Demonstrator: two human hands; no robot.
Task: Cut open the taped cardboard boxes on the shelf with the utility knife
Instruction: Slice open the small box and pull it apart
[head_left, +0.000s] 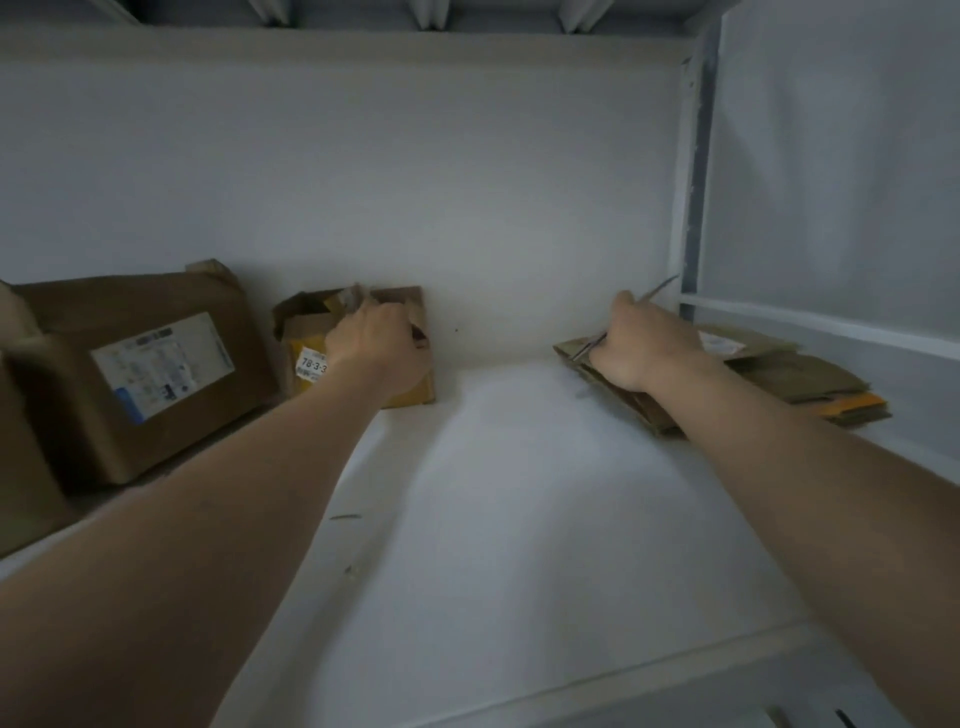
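A small brown cardboard box (306, 338) with a white label stands at the back of the white shelf (519, 493), its top flaps partly open. My left hand (382, 345) grips it from the right side and top. A larger taped box (140, 369) with a big shipping label lies tilted to the left. At the back right lies a stack of flattened cardboard (795, 374). My right hand (644, 345) rests on that stack and holds a thin metal utility knife (657, 288), its slim end pointing up and right past my fingers.
The shelf's back wall (363, 182) is close behind both hands. A metal upright (693, 182) and side panel close off the right. The edge of another brown box (21, 467) shows at far left. Open shelf surface lies between my forearms.
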